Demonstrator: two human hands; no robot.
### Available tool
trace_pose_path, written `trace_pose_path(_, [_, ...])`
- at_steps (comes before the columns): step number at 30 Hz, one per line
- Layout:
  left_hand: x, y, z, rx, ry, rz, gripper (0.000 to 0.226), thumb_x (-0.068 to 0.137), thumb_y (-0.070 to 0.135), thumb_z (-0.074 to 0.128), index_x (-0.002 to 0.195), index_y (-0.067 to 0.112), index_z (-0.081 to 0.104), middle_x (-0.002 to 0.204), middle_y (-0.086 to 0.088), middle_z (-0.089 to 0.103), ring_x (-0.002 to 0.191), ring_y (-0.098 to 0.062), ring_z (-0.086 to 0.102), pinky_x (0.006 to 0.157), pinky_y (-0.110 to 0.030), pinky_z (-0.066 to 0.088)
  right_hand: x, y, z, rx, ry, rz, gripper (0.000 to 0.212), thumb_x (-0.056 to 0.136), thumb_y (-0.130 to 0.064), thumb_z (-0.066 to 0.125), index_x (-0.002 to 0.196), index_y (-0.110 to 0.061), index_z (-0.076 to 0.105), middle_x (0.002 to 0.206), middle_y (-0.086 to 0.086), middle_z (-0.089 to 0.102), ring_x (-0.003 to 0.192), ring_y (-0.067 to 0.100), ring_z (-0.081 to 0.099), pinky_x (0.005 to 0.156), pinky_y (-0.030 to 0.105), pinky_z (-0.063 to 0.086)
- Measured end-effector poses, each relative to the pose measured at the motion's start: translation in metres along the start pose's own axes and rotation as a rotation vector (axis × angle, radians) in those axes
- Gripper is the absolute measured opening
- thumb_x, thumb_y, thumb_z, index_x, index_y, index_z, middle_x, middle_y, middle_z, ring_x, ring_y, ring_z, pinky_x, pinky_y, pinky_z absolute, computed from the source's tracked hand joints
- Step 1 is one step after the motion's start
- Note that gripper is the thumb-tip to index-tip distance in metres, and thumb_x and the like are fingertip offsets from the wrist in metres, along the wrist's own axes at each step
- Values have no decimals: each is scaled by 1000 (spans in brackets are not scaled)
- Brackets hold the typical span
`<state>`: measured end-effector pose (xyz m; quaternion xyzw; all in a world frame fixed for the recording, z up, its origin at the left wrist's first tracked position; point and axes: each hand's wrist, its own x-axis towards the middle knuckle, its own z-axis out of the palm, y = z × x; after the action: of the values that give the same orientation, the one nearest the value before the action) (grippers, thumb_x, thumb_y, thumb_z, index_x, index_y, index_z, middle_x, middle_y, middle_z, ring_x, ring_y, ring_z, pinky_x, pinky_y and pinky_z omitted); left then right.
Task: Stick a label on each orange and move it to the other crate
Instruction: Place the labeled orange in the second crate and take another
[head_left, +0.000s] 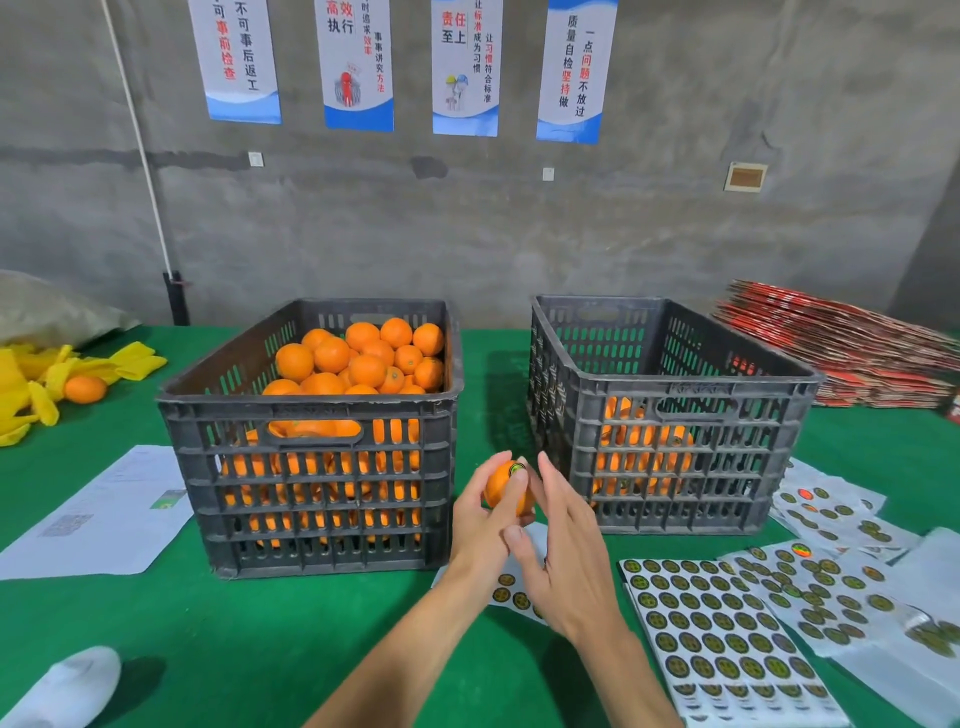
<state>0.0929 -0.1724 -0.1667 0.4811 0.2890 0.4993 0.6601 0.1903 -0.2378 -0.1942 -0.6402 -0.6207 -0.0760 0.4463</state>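
My left hand (485, 525) grips an orange (501, 486) in front of the gap between two dark plastic crates. A round green label (517, 470) sits on the orange's top. My right hand (563, 551) is beside the orange with relaxed fingers, its fingertips close to the fruit. The left crate (311, 410) is heaped with oranges. Only a few oranges show through the slats of the right crate (670, 410). A sheet of round labels (722, 639) lies on the table by my right forearm.
More label sheets (831, 525) are scattered at the right. White papers (98, 514) lie left of the full crate. Yellow wrappers and a loose orange (84, 389) sit at the far left. Stacked red cartons (852, 348) are at the back right. A white object (72, 686) lies bottom left.
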Motion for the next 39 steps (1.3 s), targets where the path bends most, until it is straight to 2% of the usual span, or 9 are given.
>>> trace_pose_path(3, [2,0,-3,-1,0,-10,25,97,18,72,120,26,72,124,-10,68,111,-29,70,93,-51,60,-1,0,-1,-73,10,-10,75,101,-69,31,163,-36,4,161,-14,36,148,5,32,117,36,35])
trace_pose_path(9, [-1,5,-1,136,-21,24,24,98,24,69,115,41,73,116,12,74,107,-9,70,95,-37,60,0,-11,6,-98,173,85,66,104,-51,39,163,-31,14,146,-22,53,137,-1,45,109,21,37])
trace_pose_path(16, [-2,17,1,205,20,166,27,100,24,66,121,41,69,126,12,67,114,-10,66,100,-36,57,15,-15,1,-255,290,217,59,105,-53,36,151,-18,46,129,2,69,116,20,66,88,33,53])
trace_pose_path(20, [4,33,-3,219,-140,212,48,99,24,68,143,40,56,140,11,59,118,-3,64,96,-29,57,28,-16,-14,209,99,313,60,97,-77,30,146,-46,45,129,-13,68,112,8,66,91,31,54])
trace_pose_path(24, [14,49,2,186,-229,191,66,98,37,67,157,35,36,146,6,55,121,-5,64,103,-34,55,61,-30,-21,758,49,379,42,101,-57,50,142,-47,54,136,-7,66,119,9,66,98,36,57])
trace_pose_path(31, [50,109,5,422,-349,299,65,103,37,58,161,28,29,161,2,37,127,-1,59,108,-36,52,124,-46,-44,840,166,312,31,104,-36,57,134,-32,62,127,5,69,104,15,70,85,31,61])
trace_pose_path(34, [70,147,-13,758,-183,598,52,99,32,66,148,26,50,160,9,33,137,0,44,97,-9,46,143,-34,-58,418,287,284,39,103,-38,58,140,-29,59,128,3,65,101,9,63,95,32,53])
trace_pose_path(37, [103,189,-61,1101,137,701,31,97,29,66,126,23,67,140,-1,58,128,-20,56,106,-37,50,154,-10,-77,-46,348,214,40,103,-37,55,143,-30,54,137,5,53,114,24,56,96,39,46])
trace_pose_path(39, [128,207,-97,1399,240,453,35,95,29,68,126,15,68,133,-13,64,126,-33,58,108,-44,46,161,5,-87,-154,328,213,38,104,-32,55,142,-28,54,143,7,48,120,32,52,97,44,45])
